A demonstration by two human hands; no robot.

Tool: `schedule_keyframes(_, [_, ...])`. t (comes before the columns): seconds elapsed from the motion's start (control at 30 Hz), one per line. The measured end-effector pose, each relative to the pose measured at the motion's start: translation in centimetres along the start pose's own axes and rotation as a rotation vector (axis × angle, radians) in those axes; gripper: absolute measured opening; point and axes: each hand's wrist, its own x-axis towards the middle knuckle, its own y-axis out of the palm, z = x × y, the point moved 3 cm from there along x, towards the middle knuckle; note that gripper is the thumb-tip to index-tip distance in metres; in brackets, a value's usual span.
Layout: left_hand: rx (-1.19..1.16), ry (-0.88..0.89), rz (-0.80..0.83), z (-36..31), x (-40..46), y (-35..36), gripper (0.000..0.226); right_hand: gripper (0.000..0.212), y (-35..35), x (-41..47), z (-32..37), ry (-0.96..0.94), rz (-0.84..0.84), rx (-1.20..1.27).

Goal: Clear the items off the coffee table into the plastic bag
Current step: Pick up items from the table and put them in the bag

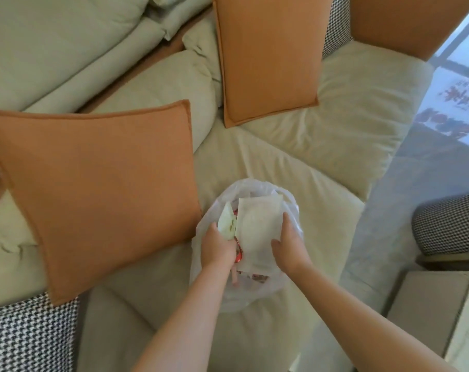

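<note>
The white packet (pixel 257 232) stood in the plastic bag (pixel 287 277) between both hands, its long axis pointing away. The right hand (pixel 288 244) grasped its edge; the left hand (pixel 217 247) clutched a green wrapper (pixel 228 222).

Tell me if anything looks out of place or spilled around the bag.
Nothing spilled. The plastic bag sits on the sofa seat, and the white packet pokes out of its mouth, held by the right hand; the left hand grips a green wrapper.
</note>
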Motion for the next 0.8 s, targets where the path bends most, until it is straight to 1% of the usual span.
schedule_keyframes(0.07, [0.047, 0.025, -0.060, 0.4, 0.3, -0.3, 0.027, 0.067, -0.3, -0.4, -0.5, 0.001, -0.038, 0.035])
schedule_keyframes(0.13, [0.119, 0.059, -0.067, 0.8, 0.5, -0.3, 0.024, 0.064, -0.5, -0.9, -0.9, 0.011, -0.040, 0.028])
schedule_keyframes(0.2, [0.162, 0.110, -0.060, 0.1, -0.3, -0.7, 0.027, 0.059, -0.6, -1.4, -1.2, 0.006, -0.038, -0.008])
schedule_keyframes(0.33, [0.227, 0.178, 0.013, -0.8, -2.3, -0.4, 0.047, 0.050, -0.7, -2.7, -2.1, -0.005, -0.046, -0.005])
schedule_keyframes(0.43, [0.323, 0.261, 0.041, -0.9, -3.6, 0.5, 0.053, 0.047, -1.0, -4.0, -3.3, 0.016, -0.072, 0.003])
schedule_keyframes(0.5, [0.407, 0.307, 0.029, -0.9, -4.5, 0.9, 0.057, 0.046, -1.2, -5.1, -4.5, 0.044, -0.098, -0.007])
schedule_keyframes(0.6, [0.599, 0.460, -0.043, -1.2, -5.8, 1.5, 0.053, 0.045, -1.6, -7.0, -6.7, 0.082, -0.134, -0.011])
schedule_keyframes(0.63, [0.643, 0.509, -0.042, -1.4, -6.2, 1.8, 0.053, 0.045, -1.8, -7.7, -7.4, 0.100, -0.146, -0.007])
schedule_keyframes(0.7, [0.686, 0.569, 0.007, -1.7, -7.0, 2.6, 0.051, 0.044, -2.2, -9.0, -9.0, 0.141, -0.177, -0.002])
schedule_keyframes(0.8, [0.753, 0.640, 0.146, -2.6, -9.3, 4.9, 0.037, 0.045, -3.1, -11.3, -11.4, 0.205, -0.231, 0.014])
